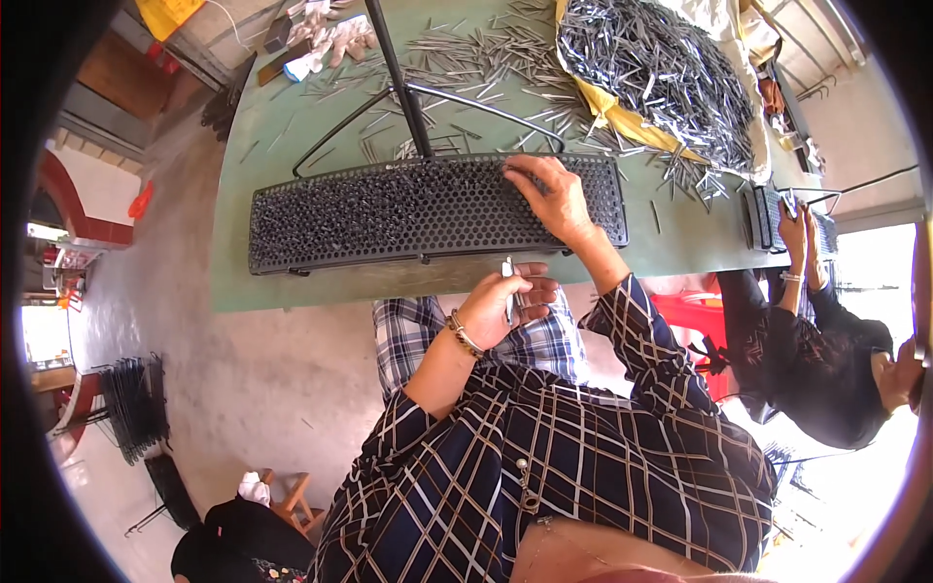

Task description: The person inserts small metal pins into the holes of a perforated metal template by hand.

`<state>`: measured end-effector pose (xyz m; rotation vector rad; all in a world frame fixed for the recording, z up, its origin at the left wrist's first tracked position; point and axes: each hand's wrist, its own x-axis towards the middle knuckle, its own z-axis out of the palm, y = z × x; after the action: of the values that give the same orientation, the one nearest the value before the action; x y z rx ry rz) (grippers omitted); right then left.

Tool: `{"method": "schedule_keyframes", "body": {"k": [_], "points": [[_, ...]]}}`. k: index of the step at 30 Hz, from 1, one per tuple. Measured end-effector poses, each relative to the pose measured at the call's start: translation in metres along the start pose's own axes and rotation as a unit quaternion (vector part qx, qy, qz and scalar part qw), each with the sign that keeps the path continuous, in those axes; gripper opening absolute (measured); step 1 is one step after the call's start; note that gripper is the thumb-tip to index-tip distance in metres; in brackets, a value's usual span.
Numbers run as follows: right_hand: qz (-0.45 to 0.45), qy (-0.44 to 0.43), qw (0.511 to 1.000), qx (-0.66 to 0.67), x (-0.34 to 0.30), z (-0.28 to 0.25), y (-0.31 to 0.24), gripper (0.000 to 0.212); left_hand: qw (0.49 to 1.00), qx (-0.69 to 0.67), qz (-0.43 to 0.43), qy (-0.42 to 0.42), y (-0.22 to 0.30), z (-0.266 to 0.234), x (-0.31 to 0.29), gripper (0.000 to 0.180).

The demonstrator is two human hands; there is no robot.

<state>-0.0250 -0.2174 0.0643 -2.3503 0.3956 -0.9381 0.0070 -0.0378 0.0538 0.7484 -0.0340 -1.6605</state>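
Note:
A long black rack [593,219] with a grid of round holes lies along the near edge of the table. Its left part is packed with small dark glossy pieces, while open holes show toward the right. Over the rack's right half is my right hand [556,199], thumb and forefinger pinched at the far rows; whatever is between the fingertips is too small to make out. My left hand [489,309] is just off the table edge, below the rack, palm turned up. Slim silvery strips [508,287] are gripped between its thumb and fingers.
Loose dark strips [496,53] lie scattered across the green table [243,282], beside a big heap [661,78] in a yellow-edged sack. A black metal stand [413,117] rises behind the rack. Gloves [340,39] lie at far left. A co-worker [826,340] works at right, near a red stool [695,316].

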Motion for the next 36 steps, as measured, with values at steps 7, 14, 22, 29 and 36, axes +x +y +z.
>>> {"method": "schedule_keyframes", "body": {"k": [7,14,22,29,36], "points": [[0.001,0.007,1.000,0.004,0.0040,0.0024,0.0054,0.020,1.000,-0.023,0.007,0.015,-0.0037,-0.0074,0.0030,0.034],[-0.002,0.010,1.000,0.023,0.0031,0.0040,0.0034,0.019,0.999,-0.045,0.011,-0.017,-0.0004,-0.0088,0.0042,0.034],[-0.004,0.022,0.999,0.029,-0.0008,0.0032,0.0023,0.019,0.999,-0.047,0.001,-0.015,-0.0038,-0.0055,0.0002,0.034],[-0.006,0.026,1.000,0.005,0.0006,0.0007,0.0037,0.020,0.999,-0.045,0.000,-0.028,-0.0044,-0.0094,0.0045,0.035],[-0.007,-0.002,0.999,0.031,0.0025,0.0000,0.0016,0.019,0.999,-0.031,0.002,-0.023,-0.0029,-0.0065,0.0043,0.036]]}}
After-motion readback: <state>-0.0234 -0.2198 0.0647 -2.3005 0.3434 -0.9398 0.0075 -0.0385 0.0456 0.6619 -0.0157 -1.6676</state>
